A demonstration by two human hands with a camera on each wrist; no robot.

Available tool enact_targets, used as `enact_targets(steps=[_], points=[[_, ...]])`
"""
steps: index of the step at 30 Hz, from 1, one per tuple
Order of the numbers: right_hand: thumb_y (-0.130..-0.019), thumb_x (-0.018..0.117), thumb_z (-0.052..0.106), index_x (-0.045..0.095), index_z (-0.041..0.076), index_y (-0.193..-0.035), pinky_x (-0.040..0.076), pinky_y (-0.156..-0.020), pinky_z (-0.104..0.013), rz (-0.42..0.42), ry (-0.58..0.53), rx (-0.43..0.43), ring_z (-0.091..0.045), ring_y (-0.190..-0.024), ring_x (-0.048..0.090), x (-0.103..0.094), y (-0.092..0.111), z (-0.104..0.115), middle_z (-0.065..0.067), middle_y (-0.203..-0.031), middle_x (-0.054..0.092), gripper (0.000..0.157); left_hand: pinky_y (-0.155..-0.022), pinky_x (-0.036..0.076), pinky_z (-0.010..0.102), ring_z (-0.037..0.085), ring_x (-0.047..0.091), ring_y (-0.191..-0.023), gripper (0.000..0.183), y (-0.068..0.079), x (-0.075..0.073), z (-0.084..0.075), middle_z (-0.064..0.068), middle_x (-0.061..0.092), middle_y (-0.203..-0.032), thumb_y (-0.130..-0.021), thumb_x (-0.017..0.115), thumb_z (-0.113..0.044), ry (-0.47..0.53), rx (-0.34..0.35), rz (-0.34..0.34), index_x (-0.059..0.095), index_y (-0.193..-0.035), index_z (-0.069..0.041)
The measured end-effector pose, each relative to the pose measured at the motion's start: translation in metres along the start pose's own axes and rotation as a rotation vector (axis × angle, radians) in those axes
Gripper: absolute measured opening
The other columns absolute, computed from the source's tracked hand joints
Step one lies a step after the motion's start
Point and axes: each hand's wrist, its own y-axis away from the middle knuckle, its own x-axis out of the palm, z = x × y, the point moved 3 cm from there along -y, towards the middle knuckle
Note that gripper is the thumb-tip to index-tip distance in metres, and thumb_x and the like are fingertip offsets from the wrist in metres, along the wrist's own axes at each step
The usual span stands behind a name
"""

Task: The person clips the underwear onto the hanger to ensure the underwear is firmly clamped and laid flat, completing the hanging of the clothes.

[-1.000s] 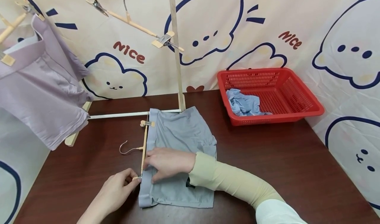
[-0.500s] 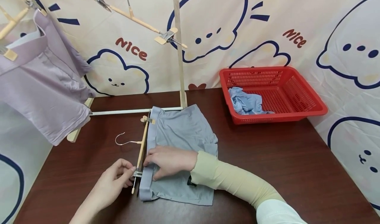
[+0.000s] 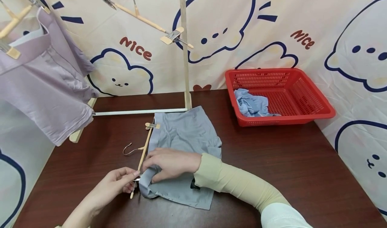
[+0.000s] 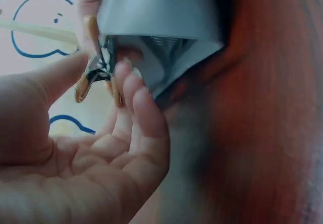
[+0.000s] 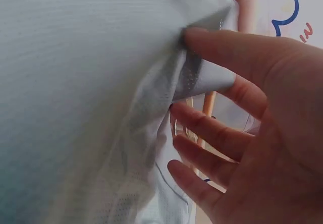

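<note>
Grey-blue shorts [image 3: 187, 130] lie on the table, waistband to the left. A wooden clip hanger [image 3: 142, 156] lies along that waistband, its far clip [image 3: 152, 125] over the fabric. My left hand [image 3: 116, 181] pinches the near metal clip [image 4: 102, 70] between thumb and fingers, right by the waistband's near end. My right hand [image 3: 173, 162] lies over the shorts and grips the waistband, which is lifted and bent there. In the right wrist view the thumb presses the grey cloth [image 5: 121, 82] from above, with the index finger behind the waistband.
A red basket [image 3: 284, 121] with crumpled light-blue cloth [image 3: 251, 103] stands at the back right. Lilac shorts [image 3: 51, 83] hang from another hanger at the left. A bare clip hanger [image 3: 140, 18] hangs above the table, beside the rack's upright post [image 3: 185, 53].
My left hand has drawn the hanger's near end off the waistband's edge, then brought it close again. The near end of the waistband has been lifted and bent by my right hand.
</note>
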Motion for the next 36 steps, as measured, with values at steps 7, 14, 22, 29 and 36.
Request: enact_targets(steps=[7, 14, 22, 29, 36], points=[[-0.09, 0.079, 0.029, 0.077, 0.023, -0.102, 0.036, -0.091, -0.014, -0.024, -0.02, -0.024, -0.002, -0.107, 0.05, -0.001, 0.0, -0.003, 0.01, -0.114, 0.062, 0.013, -0.07, 0.05, 0.028, 0.012, 0.057, -0.075, 0.03, 0.001, 0.004, 0.001, 0.005, 0.058, -0.084, -0.107, 0.055, -0.022, -0.021, 0.002, 0.11, 0.06, -0.11, 0.007], [-0.091, 0.079, 0.035, 0.075, 0.018, -0.109, 0.035, -0.093, -0.012, -0.012, -0.081, -0.027, -0.002, -0.11, 0.049, 0.0, 0.0, -0.003, 0.01, -0.118, 0.063, 0.025, -0.071, 0.052, 0.03, 0.017, 0.06, -0.078, 0.032, -0.001, 0.006, -0.001, 0.009, 0.06, -0.086, -0.107, 0.056, -0.023, -0.013, 0.016, 0.071, 0.056, -0.122, 0.006], [-0.093, 0.077, 0.028, 0.075, 0.018, -0.108, 0.034, -0.097, -0.013, -0.045, -0.117, -0.038, -0.002, -0.111, 0.05, -0.004, -0.002, -0.003, 0.008, -0.118, 0.064, 0.018, -0.061, 0.051, 0.029, 0.016, 0.059, -0.067, 0.049, 0.001, 0.004, 0.0, 0.009, 0.062, -0.075, -0.113, 0.034, -0.034, -0.049, -0.062, 0.194, 0.059, -0.094, 0.003], [-0.094, 0.075, 0.027, 0.074, 0.016, -0.105, 0.035, -0.095, -0.014, -0.051, -0.12, -0.026, -0.003, -0.108, 0.051, -0.007, -0.001, -0.006, 0.007, -0.116, 0.064, 0.015, -0.056, 0.043, 0.028, 0.012, 0.047, -0.059, 0.055, 0.004, -0.002, 0.002, 0.002, 0.049, -0.065, -0.113, 0.03, -0.039, -0.017, -0.08, 0.118, 0.052, -0.078, -0.002], [-0.088, 0.079, 0.048, 0.065, 0.012, -0.121, 0.039, -0.088, -0.013, -0.063, -0.039, 0.076, -0.003, -0.1, 0.055, -0.001, 0.005, -0.002, 0.006, -0.11, 0.063, 0.051, -0.059, 0.041, 0.029, 0.012, 0.044, -0.061, 0.045, 0.005, -0.005, 0.007, 0.002, 0.045, -0.072, -0.11, 0.044, -0.04, 0.109, -0.144, -0.126, 0.049, -0.078, -0.009]])
